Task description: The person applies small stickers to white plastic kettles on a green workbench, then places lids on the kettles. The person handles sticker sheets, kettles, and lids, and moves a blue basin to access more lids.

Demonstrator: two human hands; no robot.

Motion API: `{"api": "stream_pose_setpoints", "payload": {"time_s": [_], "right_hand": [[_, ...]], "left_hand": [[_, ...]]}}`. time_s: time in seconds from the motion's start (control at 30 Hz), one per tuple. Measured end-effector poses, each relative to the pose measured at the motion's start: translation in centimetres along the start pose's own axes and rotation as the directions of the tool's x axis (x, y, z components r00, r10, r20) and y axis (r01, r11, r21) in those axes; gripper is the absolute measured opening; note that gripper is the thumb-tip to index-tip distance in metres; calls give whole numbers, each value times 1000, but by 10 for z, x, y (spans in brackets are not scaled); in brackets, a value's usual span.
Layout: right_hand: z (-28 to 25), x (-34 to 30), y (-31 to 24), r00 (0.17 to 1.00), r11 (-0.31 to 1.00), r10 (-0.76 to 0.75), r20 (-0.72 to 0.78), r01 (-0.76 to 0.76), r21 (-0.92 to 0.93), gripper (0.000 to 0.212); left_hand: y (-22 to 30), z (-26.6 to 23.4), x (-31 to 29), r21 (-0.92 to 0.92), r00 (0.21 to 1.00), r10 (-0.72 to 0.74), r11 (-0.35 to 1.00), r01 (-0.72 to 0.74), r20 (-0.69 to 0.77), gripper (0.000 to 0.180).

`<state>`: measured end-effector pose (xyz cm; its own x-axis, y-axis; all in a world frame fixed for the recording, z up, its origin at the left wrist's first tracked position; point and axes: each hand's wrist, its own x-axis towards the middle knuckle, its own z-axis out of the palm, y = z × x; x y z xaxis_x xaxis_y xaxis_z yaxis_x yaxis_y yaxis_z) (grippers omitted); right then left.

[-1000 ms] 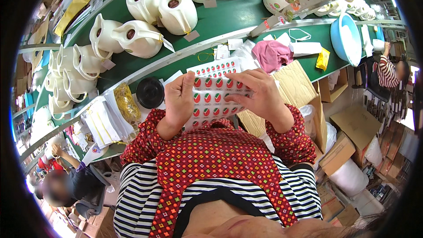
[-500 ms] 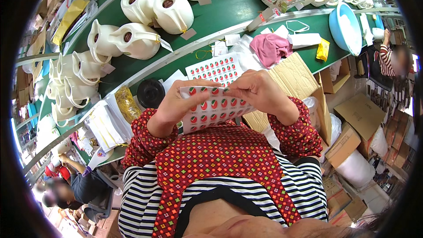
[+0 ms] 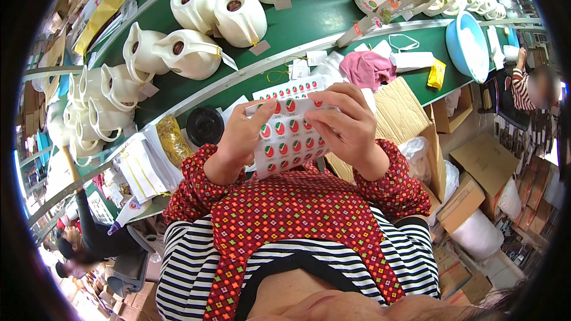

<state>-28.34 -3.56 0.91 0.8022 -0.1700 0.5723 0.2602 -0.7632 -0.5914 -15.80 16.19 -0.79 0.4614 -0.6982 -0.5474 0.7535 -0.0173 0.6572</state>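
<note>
A white sheet of round red-and-green stickers is held up in front of my chest, its face toward me. My left hand grips its upper left edge, thumb on the face and fingers behind. At the upper right, my right hand is closed with bent fingertips against the sheet; whether a loose sticker is between them is hidden. Behind it, a second sticker sheet lies on the bench, partly covered by the held one.
White jugs with tags stand on the green belt beyond a metal rail. Around the bench are a black round lid, pink cloth, yellow packet, blue basin and cardboard. Co-workers sit at both sides.
My right hand has shifted along the sheet's top edge to the right, its fingers more spread over the corner. The held sheet has tilted. A co-worker at lower left has stretched an arm toward the jugs.
</note>
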Motion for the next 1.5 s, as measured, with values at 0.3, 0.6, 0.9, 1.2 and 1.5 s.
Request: {"api": "stream_pose_setpoints", "payload": {"time_s": [0.3, 0.6, 0.9, 1.2, 1.5], "right_hand": [[17, 12, -4, 999, 997, 26, 43, -22, -70, 46], [28, -1, -11, 998, 990, -62, -19, 59, -125, 45], [27, -5, -20, 954, 910, 280, -112, -226, 349, 72], [33, 0, -8, 999, 995, -16, 35, 12, 97, 73], [42, -11, -13, 998, 998, -61, -26, 61, 13, 72]], "left_hand": [[-8, 1, 1, 92, 996, 86, 992, -87, 18, 34], [-20, 3, 5, 36, 983, 160, 987, -157, -95, 35], [-21, -2, 13, 45, 995, 86, 995, -88, 50, 48], [-16, 7, 5, 423, 978, 187, 882, -210, 96, 53], [-21, 3, 9, 428, 969, 233, 869, -247, 86, 53]]}}
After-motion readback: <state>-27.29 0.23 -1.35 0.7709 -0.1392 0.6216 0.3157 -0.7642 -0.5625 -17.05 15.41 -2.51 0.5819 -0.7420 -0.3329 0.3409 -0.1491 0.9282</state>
